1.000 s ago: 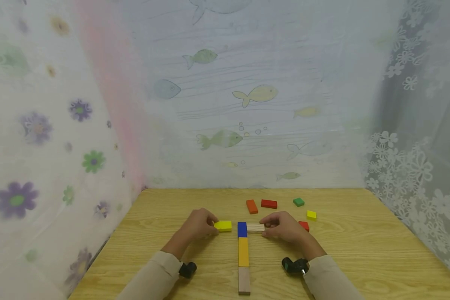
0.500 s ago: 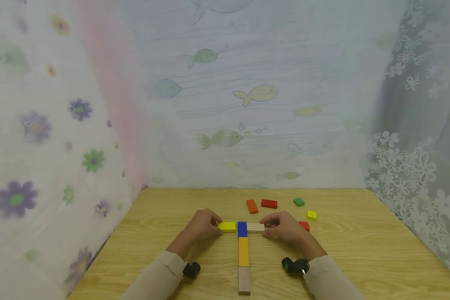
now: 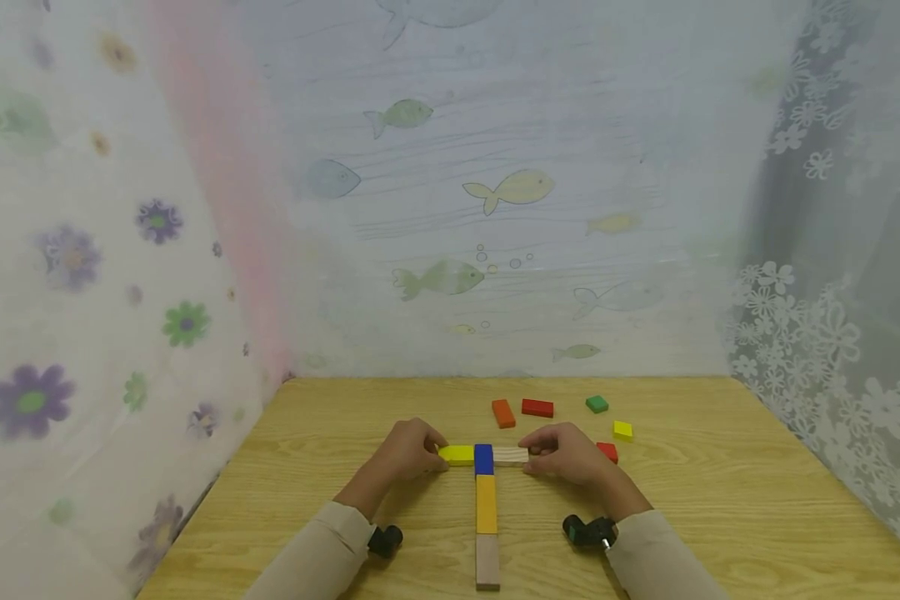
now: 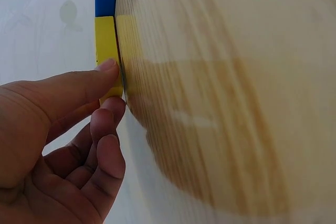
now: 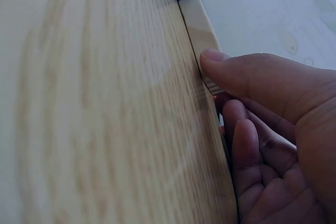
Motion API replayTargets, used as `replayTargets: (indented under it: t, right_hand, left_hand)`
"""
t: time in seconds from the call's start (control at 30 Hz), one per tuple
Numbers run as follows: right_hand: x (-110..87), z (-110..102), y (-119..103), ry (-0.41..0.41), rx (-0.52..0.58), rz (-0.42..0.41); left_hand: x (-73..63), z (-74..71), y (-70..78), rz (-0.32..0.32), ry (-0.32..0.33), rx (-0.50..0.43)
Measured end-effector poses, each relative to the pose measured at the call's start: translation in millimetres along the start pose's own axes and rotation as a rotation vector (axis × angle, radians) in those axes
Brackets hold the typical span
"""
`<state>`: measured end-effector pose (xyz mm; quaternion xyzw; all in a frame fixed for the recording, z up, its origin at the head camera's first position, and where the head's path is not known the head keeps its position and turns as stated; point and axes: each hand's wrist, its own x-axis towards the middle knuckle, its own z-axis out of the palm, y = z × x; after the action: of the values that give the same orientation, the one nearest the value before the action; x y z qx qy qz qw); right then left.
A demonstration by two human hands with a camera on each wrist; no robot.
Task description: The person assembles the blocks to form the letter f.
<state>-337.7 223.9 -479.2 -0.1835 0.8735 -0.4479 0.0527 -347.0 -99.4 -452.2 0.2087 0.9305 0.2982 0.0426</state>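
My left hand (image 3: 408, 452) pinches a yellow block (image 3: 459, 455) by its outer end, thumb on the near side. The block's inner end meets the left side of a blue block (image 3: 483, 459). On the opposite side, my right hand (image 3: 566, 454) pinches a pale wooden block (image 3: 511, 455) that meets the blue one. In the left wrist view, the yellow block (image 4: 106, 38) lies flat against the blue block (image 4: 105, 1). An orange-yellow block (image 3: 487, 504) and a light brown block (image 3: 487, 562) run in line from the blue one toward me, so the row forms a T.
Beyond my right hand lie an orange block (image 3: 503, 413), a dark red block (image 3: 537, 408), a green block (image 3: 597, 404), a small yellow block (image 3: 623, 431) and a red block (image 3: 607, 452). Printed curtains surround the wooden table (image 3: 720, 500) at the back and sides.
My left hand has slid the yellow block rightward, closing the gap to the blue block. My right hand and the pale block have stayed in place.
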Motion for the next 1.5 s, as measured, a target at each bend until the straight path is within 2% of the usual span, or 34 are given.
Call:
replayTargets:
  t: [0.7, 1.0, 1.13, 1.5]
  right_hand:
    - [-1.6, 0, -1, 0.003, 0.009, -0.004]
    - [-1.2, 0, -2, 0.001, 0.006, -0.003]
    - [-1.9, 0, -3, 0.001, 0.009, -0.001]
    - [-3.2, 0, -7, 0.014, 0.000, 0.020]
  left_hand:
    - [1.0, 2.9, -3.3, 0.001, -0.010, -0.050]
    - [-3.2, 3.7, -4.4, -0.043, -0.017, -0.179]
    - [-4.8, 4.3, -7.8, -0.058, -0.019, -0.204]
    - [-11.8, -0.2, -14.9, -0.070, -0.059, -0.352]
